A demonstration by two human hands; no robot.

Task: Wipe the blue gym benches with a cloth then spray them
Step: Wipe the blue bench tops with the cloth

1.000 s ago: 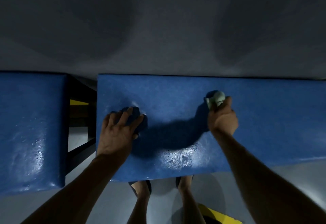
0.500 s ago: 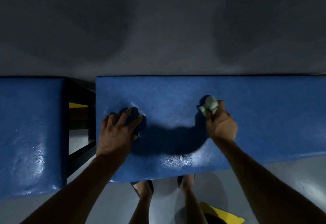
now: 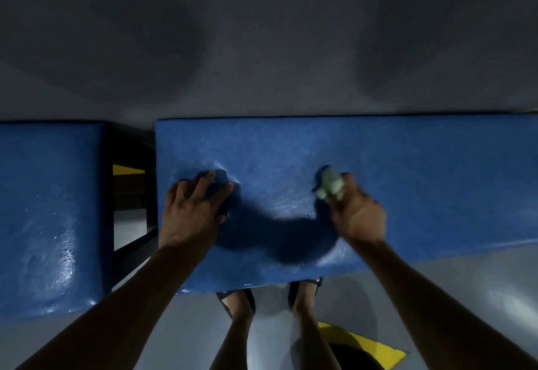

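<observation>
— Two benches show: the long bench (image 3: 407,165) under your hands, and a second bench (image 3: 49,209) just left of it, across a dark gap. How far along do you reckon you are?

— Midway, I judge. Both tops glisten with wet patches, so wiping or spraying has touched each, but which pass this is I cannot tell. The long bench runs out of view to the right, so more may be left there.

— Where is the cloth?

— Your left hand (image 3: 192,212) lies near the long bench's left end with fingers spread, pressing a dark blue cloth (image 3: 221,189) flat on the top. Your right hand (image 3: 359,218), near the bench's middle, has its fingers curled round a pale green thing (image 3: 330,184); it looks like a spray head, though blur hides the rest.

— What differs from a second ago?

— Your right hand has slid left along the bench, closer to the left hand, and is blurred. The left hand and cloth have stayed put.
</observation>
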